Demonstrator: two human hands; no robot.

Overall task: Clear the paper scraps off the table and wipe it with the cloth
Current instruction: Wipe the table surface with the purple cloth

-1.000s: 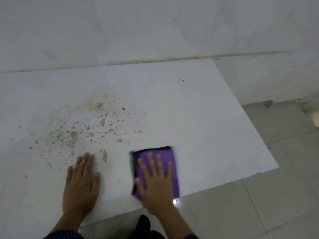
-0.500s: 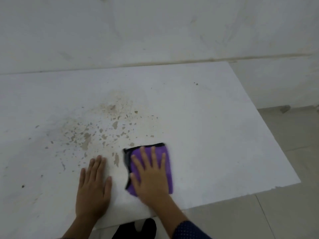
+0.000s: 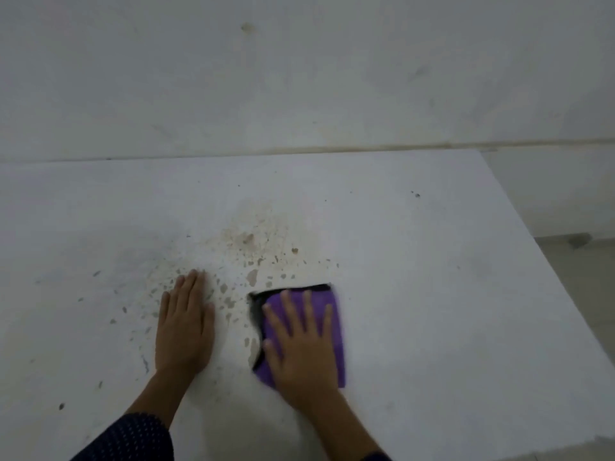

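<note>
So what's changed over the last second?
The right hand has slid the purple cloth forward and left, from the table's near edge up to the brown specks. The left hand has also moved forward, so its fingertips are now among the specks. Unchanged: both hands lie flat, the right presses the cloth, and nothing was gripped or released.

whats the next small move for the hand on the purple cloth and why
Probably slide the right hand, pressed flat on the folded purple cloth, forward and to the left across the white table. The brown speckled stains lie just beyond the cloth's far left corner, and the left hand rests flat beside them. No paper scraps are visible.
</note>
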